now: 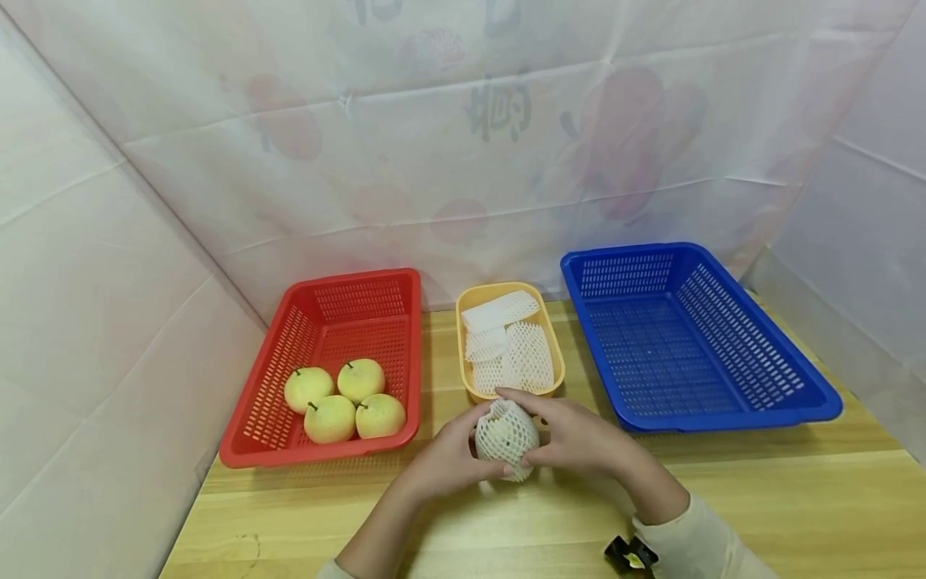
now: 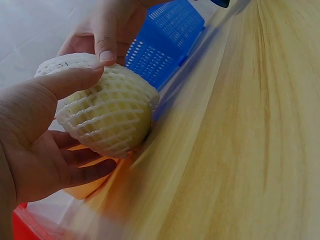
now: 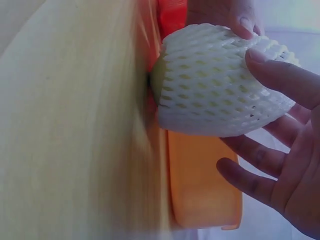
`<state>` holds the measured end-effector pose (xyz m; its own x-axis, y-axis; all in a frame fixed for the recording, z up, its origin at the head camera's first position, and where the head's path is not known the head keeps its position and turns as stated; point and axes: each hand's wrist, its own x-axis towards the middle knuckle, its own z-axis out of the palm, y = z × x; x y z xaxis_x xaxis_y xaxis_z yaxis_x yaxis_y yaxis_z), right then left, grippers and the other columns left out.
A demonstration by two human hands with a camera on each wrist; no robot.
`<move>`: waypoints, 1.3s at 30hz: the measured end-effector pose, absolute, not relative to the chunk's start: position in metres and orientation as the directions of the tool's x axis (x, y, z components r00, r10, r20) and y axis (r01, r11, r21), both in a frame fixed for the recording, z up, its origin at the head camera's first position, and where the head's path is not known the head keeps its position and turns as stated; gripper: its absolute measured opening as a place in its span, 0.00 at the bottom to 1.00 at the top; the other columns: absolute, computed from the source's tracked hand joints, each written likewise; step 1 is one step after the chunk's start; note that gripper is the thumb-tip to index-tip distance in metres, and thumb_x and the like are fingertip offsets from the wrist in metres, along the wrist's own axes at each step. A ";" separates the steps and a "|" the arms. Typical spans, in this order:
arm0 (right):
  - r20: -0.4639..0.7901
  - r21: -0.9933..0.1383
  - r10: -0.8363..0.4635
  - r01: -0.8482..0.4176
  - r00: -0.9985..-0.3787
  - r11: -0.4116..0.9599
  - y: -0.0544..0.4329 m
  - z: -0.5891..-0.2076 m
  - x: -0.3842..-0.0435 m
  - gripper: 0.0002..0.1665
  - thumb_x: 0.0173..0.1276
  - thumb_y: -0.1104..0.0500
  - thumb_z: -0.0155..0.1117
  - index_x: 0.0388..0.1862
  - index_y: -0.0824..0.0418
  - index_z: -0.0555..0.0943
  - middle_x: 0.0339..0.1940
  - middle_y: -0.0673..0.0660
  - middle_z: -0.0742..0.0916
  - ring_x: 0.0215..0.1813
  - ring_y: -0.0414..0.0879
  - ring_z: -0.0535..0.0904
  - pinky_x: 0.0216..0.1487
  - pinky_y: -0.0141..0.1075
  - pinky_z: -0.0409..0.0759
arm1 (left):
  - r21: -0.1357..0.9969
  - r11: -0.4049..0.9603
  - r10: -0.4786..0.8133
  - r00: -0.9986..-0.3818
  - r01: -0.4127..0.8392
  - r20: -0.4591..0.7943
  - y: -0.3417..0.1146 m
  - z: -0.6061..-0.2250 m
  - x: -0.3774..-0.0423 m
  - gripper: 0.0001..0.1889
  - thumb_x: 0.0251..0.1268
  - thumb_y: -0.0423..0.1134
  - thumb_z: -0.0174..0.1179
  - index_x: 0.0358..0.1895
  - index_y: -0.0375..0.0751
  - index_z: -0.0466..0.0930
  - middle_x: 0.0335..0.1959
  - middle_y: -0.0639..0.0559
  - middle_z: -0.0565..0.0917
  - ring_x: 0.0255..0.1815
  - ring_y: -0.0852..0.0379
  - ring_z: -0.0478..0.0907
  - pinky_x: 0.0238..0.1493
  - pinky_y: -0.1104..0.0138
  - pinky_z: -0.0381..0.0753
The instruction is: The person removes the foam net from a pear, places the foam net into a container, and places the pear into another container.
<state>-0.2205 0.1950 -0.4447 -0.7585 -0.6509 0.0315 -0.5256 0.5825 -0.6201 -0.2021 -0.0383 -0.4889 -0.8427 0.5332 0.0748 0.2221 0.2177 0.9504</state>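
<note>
A round pale-yellow pear [image 1: 509,441] stands on the wooden table in front of the yellow basket, covered by a white foam net sleeve [image 3: 210,82]. From its left side my left hand [image 1: 450,460] holds the sleeved pear, thumb laid across the netting. My right hand [image 1: 584,438] holds it from the other side, thumb on the net and fingers around the back. Both thumbs are near the sleeve's upper end in the wrist views. A bit of bare pear skin [image 3: 158,82] shows at the lower end, close to the table.
Several bare pears [image 1: 329,419] lie in the red basket [image 1: 414,354] at left. The small yellow basket [image 1: 559,366], just behind my hands, contains flat white foam nets [image 1: 528,354]. A blue basket [image 1: 723,420] stands at right. A black object [image 1: 628,555] is by my right sleeve.
</note>
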 end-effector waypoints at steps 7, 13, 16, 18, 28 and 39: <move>0.071 -0.591 -0.652 -0.559 -0.755 0.582 0.195 -0.440 -0.220 0.51 0.54 0.54 0.78 0.75 0.43 0.65 0.68 0.49 0.78 0.65 0.48 0.76 0.61 0.50 0.78 | 0.949 0.216 0.508 -0.856 0.230 0.092 -0.037 -0.484 -0.201 0.41 0.51 0.39 0.76 0.69 0.65 0.67 0.58 0.57 0.78 0.52 0.59 0.80 0.51 0.66 0.82; 0.105 -0.577 -0.663 -0.589 -0.741 0.566 0.194 -0.436 -0.218 0.48 0.55 0.54 0.78 0.74 0.46 0.67 0.68 0.49 0.78 0.65 0.48 0.77 0.62 0.48 0.78 | 0.933 0.256 0.485 -0.868 0.253 0.102 -0.037 -0.481 -0.199 0.41 0.50 0.39 0.76 0.68 0.65 0.67 0.59 0.58 0.78 0.53 0.59 0.79 0.52 0.66 0.81; 0.130 -0.572 -0.668 -0.606 -0.733 0.553 0.194 -0.435 -0.218 0.46 0.55 0.54 0.78 0.73 0.48 0.69 0.67 0.49 0.79 0.64 0.47 0.77 0.62 0.47 0.78 | 0.923 0.281 0.474 -0.874 0.263 0.105 -0.037 -0.480 -0.198 0.41 0.49 0.40 0.76 0.68 0.65 0.67 0.60 0.58 0.77 0.54 0.59 0.78 0.53 0.67 0.80; 0.141 -0.572 -0.670 -0.612 -0.729 0.546 0.194 -0.435 -0.218 0.45 0.55 0.55 0.78 0.72 0.48 0.69 0.67 0.49 0.79 0.64 0.47 0.77 0.61 0.46 0.78 | 0.916 0.297 0.469 -0.876 0.272 0.108 -0.037 -0.479 -0.198 0.41 0.49 0.40 0.77 0.69 0.65 0.67 0.61 0.58 0.76 0.56 0.58 0.77 0.53 0.67 0.79; 0.203 -0.567 -0.680 -0.651 -0.705 0.506 0.195 -0.436 -0.220 0.45 0.55 0.57 0.78 0.72 0.47 0.70 0.66 0.50 0.80 0.63 0.48 0.79 0.60 0.47 0.80 | 0.923 0.296 0.480 -0.874 0.246 0.079 -0.037 -0.484 -0.200 0.46 0.47 0.42 0.78 0.70 0.69 0.63 0.59 0.58 0.77 0.52 0.60 0.79 0.51 0.68 0.81; 0.076 -0.621 -0.633 -0.533 -0.771 0.575 0.197 -0.439 -0.219 0.53 0.50 0.54 0.80 0.75 0.43 0.64 0.71 0.52 0.73 0.71 0.53 0.69 0.64 0.57 0.73 | 0.892 0.347 0.455 -0.884 0.290 0.110 -0.036 -0.485 -0.200 0.34 0.47 0.40 0.77 0.61 0.58 0.75 0.56 0.60 0.79 0.53 0.61 0.78 0.53 0.67 0.79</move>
<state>-0.2193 0.1970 -0.4391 -0.7708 -0.6326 0.0756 -0.5330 0.5752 -0.6205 -0.2002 -0.0364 -0.4847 -0.8835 0.4554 0.1098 0.2895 0.3466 0.8922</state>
